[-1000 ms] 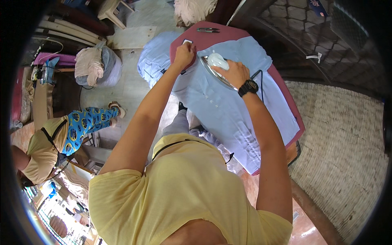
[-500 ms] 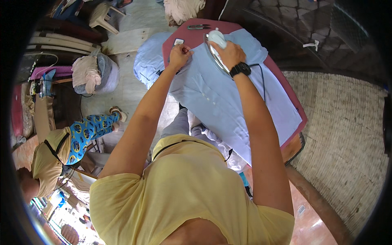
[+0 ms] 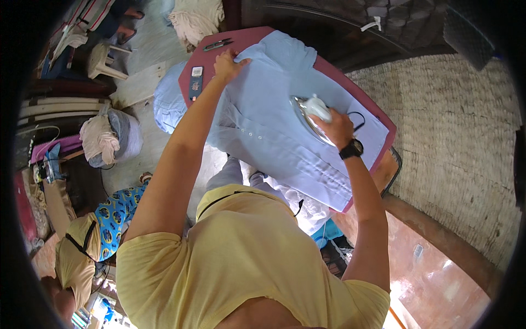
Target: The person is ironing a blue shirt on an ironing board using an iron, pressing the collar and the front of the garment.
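Both arms stretch forward, left grip loosely spread, right grip curled.

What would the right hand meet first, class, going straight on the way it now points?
Past the iron it holds, the right hand would probably meet only more of the light blue garment spread on the maroon board; depth is hard to judge from this one view.

The wearer's two hands show: one left hand at upper centre, one right hand right of centre. Also right of centre are one iron and one wristwatch; toward the top, one red board and one pair of snips; upper left, one stool; lower left, one co-worker.
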`<state>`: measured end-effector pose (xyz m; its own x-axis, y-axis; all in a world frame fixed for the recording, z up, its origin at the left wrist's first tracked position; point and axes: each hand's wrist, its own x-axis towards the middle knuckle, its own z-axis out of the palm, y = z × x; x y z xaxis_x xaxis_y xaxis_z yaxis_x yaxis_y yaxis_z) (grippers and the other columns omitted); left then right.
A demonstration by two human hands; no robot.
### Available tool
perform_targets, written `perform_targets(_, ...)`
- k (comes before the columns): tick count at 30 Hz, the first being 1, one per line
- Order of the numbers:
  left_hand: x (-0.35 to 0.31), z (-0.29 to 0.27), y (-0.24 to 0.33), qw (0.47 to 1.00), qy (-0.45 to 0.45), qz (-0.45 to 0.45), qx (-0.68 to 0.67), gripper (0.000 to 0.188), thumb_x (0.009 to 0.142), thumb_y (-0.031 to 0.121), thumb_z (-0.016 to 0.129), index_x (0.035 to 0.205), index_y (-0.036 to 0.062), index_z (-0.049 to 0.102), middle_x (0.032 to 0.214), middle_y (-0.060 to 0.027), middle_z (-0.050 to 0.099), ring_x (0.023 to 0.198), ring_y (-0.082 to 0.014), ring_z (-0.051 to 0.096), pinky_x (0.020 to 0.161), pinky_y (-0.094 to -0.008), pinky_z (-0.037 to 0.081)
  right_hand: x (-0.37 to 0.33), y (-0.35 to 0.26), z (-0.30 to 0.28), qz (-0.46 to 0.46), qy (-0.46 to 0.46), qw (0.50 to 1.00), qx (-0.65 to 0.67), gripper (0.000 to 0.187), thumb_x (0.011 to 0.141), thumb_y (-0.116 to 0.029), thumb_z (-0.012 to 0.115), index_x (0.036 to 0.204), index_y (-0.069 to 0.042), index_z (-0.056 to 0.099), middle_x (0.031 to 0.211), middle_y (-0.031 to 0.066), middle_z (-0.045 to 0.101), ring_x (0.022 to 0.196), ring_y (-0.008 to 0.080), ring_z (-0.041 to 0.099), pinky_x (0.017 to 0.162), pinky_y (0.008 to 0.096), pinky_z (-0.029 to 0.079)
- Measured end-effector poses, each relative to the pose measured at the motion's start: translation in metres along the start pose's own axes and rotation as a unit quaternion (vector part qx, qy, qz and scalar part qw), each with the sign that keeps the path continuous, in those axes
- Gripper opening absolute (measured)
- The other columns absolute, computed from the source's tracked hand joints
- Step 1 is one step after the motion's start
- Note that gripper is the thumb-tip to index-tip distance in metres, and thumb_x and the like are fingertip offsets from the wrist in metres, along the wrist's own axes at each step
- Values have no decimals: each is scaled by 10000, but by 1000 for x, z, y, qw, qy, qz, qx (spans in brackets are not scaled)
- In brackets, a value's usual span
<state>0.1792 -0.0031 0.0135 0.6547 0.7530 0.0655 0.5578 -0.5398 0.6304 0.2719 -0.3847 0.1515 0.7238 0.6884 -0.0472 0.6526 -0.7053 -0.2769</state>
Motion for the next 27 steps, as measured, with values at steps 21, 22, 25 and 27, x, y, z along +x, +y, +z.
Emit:
perform_targets(21, 29, 72, 172, 854, -236, 456, -87, 398, 826, 10, 632, 1197, 154, 623, 1059, -122, 577, 1044, -315, 586, 863, -400, 500, 17, -39, -8, 94, -60, 978, 176, 604, 828, -617, 631, 982, -40, 719, 820, 187, 705, 764, 369, 682, 721, 456, 530)
perform_targets(22, 31, 83, 169, 848, -227, 477, -43, 386, 817, 19, 637, 1180, 147, 614, 1046, -102, 567, 973, -314, 608, 830, -405, 506, 13, -36, -10, 110, -85, 964, 225, 572, 846, -589, 634, 982, -40, 718, 789, 173, 702, 732, 353, 682, 701, 439, 529)
perform_targets(25, 44, 101, 178, 865, -254, 430, 50, 317, 805, 24, 645, 1110, 113, 625, 989, -95, 578, 927, -316, 620, 802, -411, 505, 9, -36, 2, 140, -61, 935, 319, 485, 883, -499, 646, 976, -27, 708, 730, 164, 688, 677, 329, 680, 659, 400, 523)
perform_targets(27, 56, 103, 176, 848, -285, 446, 11, 292, 793, -2, 637, 1067, 99, 630, 986, -100, 600, 942, -306, 628, 801, -408, 509, 12, -43, 12, 149, -14, 920, 363, 431, 903, -438, 654, 970, -14, 699, 701, 169, 677, 655, 321, 678, 637, 379, 518)
